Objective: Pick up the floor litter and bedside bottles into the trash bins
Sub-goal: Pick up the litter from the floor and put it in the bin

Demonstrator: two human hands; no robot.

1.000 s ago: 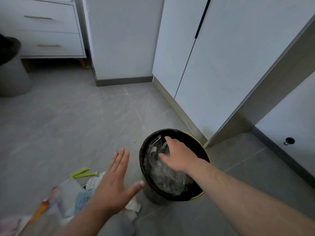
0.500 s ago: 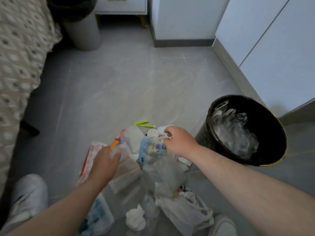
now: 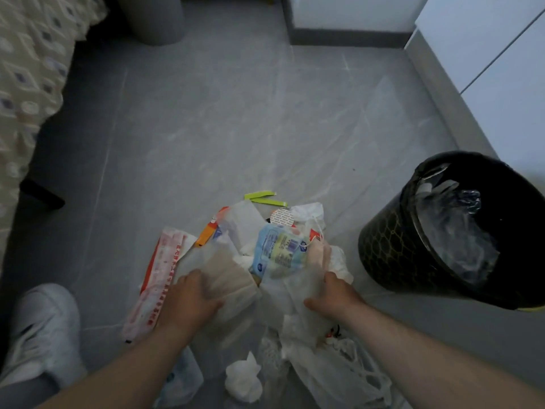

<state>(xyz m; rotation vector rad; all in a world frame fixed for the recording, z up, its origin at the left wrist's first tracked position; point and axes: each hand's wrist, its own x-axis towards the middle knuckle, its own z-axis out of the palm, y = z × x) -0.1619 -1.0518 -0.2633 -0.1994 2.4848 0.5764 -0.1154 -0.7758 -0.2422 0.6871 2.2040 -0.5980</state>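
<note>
At floor level, nearest the viewer, the left hand (image 3: 188, 302) and right hand (image 3: 333, 296) are pressed apart onto either flank of the litter pile (image 3: 265, 255); whether anything is gripped cannot be told. Beyond, the black bin (image 3: 392, 249) is found to the right, nearer the right hand.

The grey tiled floor (image 3: 236, 119) carries a litter pile (image 3: 265, 255) under both hands. A black trash bin (image 3: 392, 246) stands just right of the right hand (image 3: 333, 296).

Both hands (image 3: 188, 299) (image 3: 333, 293) on floor litter (image 3: 280, 252); bin (image 3: 383, 249) nr right
</note>
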